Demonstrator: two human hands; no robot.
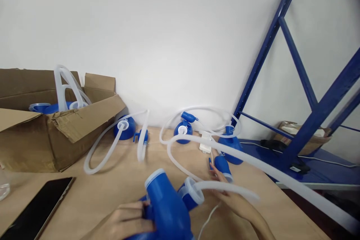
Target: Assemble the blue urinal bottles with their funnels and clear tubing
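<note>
A blue bottle [165, 206], at 6 o'clock, is being clasped by left hand [126, 221] fingers curled; right hand [233, 198] fingers, spread, are risking snagging the white tube [225, 186].

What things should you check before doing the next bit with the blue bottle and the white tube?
1. Left hand has a firm hold on the blue bottle: ok, fingers wrap its side.
2. Right hand is on the white tube: ok, the tube runs over its fingers.
3. Tube end sits in the blue cap next to the bottle: ok, it appears seated in the white collar.
4. Tube free of kinks: cannot tell, it loops away past other parts.
5. Black tablet is out of the way: ok, it lies apart at the left.
6. Cardboard box leaves room on the table: ok.
</note>
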